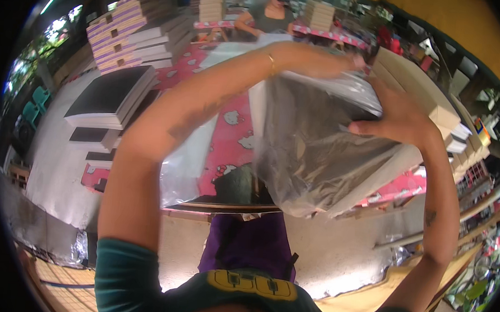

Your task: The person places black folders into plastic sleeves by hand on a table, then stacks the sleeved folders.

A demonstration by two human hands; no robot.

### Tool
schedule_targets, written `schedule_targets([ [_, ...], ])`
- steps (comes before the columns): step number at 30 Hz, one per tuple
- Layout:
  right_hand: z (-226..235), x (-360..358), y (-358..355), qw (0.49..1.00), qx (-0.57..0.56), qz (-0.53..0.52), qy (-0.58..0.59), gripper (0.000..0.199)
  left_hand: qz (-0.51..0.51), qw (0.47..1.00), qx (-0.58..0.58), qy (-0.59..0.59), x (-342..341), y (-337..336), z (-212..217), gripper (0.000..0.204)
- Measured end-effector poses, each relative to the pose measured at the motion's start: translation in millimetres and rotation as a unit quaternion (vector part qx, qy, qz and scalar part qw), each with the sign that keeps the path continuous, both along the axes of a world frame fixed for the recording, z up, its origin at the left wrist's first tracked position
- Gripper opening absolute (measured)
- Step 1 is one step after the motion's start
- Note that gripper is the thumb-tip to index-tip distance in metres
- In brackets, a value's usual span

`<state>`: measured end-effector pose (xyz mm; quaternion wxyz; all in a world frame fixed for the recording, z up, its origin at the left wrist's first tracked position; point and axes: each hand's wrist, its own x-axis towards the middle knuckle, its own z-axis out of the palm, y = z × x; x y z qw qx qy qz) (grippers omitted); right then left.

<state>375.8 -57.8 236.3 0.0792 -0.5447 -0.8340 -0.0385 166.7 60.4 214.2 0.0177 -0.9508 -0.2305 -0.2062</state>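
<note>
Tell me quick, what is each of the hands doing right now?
Left hand: closed on the top edge of the clear plastic bag, which holds a dark flat book.
Right hand: fingers spread, gripping the bag's upper right side.

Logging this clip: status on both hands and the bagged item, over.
Left hand and right hand both gripping the clear plastic bag around a dark flat book, tilted above the pink table. Book stacks left; nothing blocking.

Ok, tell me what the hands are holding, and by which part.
Both hold a clear plastic bag by its top: left hand at the upper edge, right hand on the upper right side.
</note>
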Motion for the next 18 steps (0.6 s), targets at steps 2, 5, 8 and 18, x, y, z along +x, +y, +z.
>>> schedule_targets([
  [2, -1.3, -5.0, 4.8, 1.0, 0.005, 0.027, 0.002, 0.096, 0.131, 0.983, -0.074, 0.109, 4.0, -1.0, 13.8, 0.084],
  [5, -1.2, 6.9, -2.2, 0.994, 0.035, 0.077, 0.071, 0.096, 0.163, 0.948, 0.249, 0.114, 33.1, 5.7, 79.4, 0.069],
  [8, -9.2, 4.9, -3.2, 0.994, 0.006, 0.04, 0.101, 0.088, 0.092, 0.993, 0.068, 0.037, 31.6, 5.7, 23.6, 0.066],
  [18, 19.4, 40.1, 25.5, 0.958, -0.113, 0.17, 0.202, 0.1, 0.03, 0.991, -0.012, 0.13, 17.6, -36.4, 4.7, 0.107],
])
